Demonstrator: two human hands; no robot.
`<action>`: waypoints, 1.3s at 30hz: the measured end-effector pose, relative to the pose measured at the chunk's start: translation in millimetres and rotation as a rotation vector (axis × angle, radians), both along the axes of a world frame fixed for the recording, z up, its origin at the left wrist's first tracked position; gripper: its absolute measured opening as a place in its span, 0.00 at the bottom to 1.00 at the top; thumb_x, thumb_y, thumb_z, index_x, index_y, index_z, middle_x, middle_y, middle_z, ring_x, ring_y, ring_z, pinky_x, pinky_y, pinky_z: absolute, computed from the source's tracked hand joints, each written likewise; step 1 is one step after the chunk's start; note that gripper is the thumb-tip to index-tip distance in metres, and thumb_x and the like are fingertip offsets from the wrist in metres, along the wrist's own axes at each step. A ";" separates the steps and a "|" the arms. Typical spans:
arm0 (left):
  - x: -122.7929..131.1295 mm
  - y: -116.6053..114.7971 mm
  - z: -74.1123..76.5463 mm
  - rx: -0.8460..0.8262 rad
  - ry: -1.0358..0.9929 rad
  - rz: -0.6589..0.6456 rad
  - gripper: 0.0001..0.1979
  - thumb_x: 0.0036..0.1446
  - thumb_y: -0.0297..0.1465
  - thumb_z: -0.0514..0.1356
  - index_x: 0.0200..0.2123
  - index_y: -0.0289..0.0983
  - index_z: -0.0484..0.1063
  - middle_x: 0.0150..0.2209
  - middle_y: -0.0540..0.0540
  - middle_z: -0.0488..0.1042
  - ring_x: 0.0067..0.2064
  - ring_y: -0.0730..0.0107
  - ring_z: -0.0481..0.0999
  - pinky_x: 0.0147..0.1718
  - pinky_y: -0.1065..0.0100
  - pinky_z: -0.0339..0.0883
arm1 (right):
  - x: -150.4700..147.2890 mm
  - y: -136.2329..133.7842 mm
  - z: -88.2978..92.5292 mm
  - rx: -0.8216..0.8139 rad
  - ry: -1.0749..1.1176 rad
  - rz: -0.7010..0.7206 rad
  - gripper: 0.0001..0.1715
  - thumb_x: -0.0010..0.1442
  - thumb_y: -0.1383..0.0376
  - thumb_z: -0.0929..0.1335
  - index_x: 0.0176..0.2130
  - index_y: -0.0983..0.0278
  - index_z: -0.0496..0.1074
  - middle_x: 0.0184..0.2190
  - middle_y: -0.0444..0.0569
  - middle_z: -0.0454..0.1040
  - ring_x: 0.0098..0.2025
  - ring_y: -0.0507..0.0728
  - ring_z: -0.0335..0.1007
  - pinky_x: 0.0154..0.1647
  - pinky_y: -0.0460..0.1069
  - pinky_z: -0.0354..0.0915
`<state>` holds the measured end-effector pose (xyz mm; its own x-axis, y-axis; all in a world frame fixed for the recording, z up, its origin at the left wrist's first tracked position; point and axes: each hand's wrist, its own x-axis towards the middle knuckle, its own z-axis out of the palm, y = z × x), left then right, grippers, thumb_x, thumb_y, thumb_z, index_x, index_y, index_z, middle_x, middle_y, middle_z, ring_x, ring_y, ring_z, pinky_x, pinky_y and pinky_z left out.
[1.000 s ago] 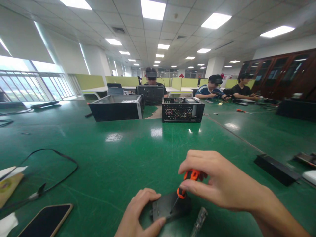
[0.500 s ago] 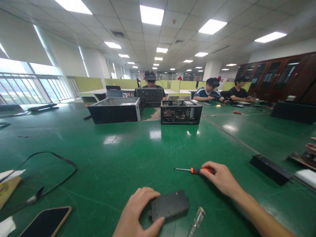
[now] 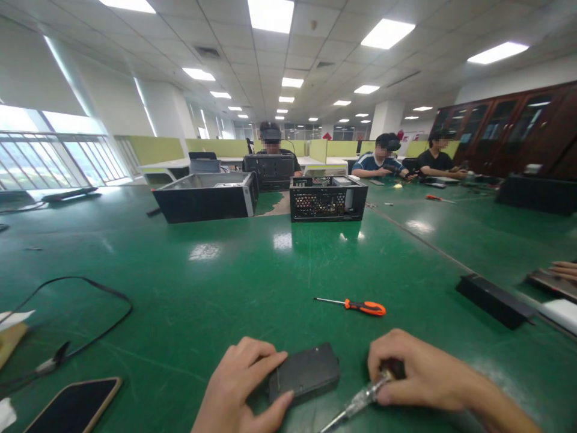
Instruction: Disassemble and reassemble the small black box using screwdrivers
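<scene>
My left hand [image 3: 243, 385] grips a small flat black rectangular box [image 3: 309, 373] from its left side, thumb on the near edge and fingers on the far edge. The box lies on the green tabletop. Curled around the end of a screwdriver with a clear handle [image 3: 364, 397] is my right hand [image 3: 415, 367]. Its shaft points down and left toward the bottom edge of the view. Beyond both hands an orange and black screwdriver [image 3: 366, 307] lies flat on the table, tip to the left.
A phone [image 3: 74, 406] and a black cable [image 3: 97, 281] lie at left. Two open computer cases [image 3: 205, 201] stand farther back. A long black piece [image 3: 493, 300] rests at right, near another person's hand [image 3: 564, 270]. Several people sit around the table.
My right hand has let go of the orange screwdriver, moved nearer and taken hold of the clear-handled screwdriver. My left hand still grips the black box.
</scene>
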<state>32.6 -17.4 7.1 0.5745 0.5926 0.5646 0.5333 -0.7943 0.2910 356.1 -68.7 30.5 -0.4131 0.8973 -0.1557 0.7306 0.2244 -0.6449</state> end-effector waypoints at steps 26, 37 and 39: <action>-5.7 10.2 -13.1 -0.072 -0.103 -0.162 0.17 0.53 0.33 0.66 0.48 0.41 0.73 0.39 0.45 0.76 0.38 0.63 0.76 0.36 0.65 0.73 | 47.0 7.1 6.6 0.038 0.383 -0.298 0.16 0.61 0.53 0.69 0.38 0.62 0.77 0.33 0.45 0.73 0.32 0.53 0.64 0.32 0.48 0.58; -4.4 10.6 -11.8 -0.062 -0.129 -0.172 0.17 0.53 0.33 0.66 0.48 0.41 0.73 0.39 0.45 0.76 0.38 0.64 0.76 0.36 0.66 0.73 | 43.9 8.2 0.5 0.096 0.403 -0.289 0.14 0.61 0.54 0.69 0.38 0.61 0.78 0.34 0.46 0.73 0.33 0.54 0.66 0.33 0.49 0.60; -4.5 9.9 -10.9 -0.065 -0.130 -0.163 0.17 0.54 0.34 0.66 0.47 0.41 0.74 0.39 0.45 0.76 0.37 0.65 0.76 0.36 0.66 0.74 | 43.9 8.6 0.4 0.108 0.390 -0.288 0.14 0.61 0.54 0.69 0.38 0.60 0.78 0.35 0.47 0.73 0.35 0.55 0.66 0.34 0.49 0.60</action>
